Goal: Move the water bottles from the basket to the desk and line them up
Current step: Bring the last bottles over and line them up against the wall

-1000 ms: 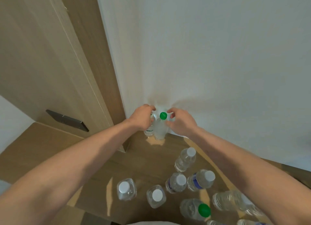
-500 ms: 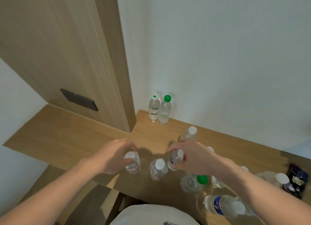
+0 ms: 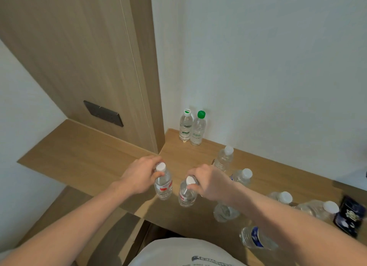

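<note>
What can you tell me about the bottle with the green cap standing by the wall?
The green-capped bottle is a clear plastic water bottle with a plain bright green screw cap and a pale label with faint green print around its middle. It looks full or nearly so. It stands upright on the wooden desk, at the back near the corner, close to the white wall. A white-capped bottle stands right beside it on its left, touching or almost touching. Neither hand touches it.

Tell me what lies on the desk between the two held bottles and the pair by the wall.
Head view: only bare desk between the held bottles and the wall pair.
</note>
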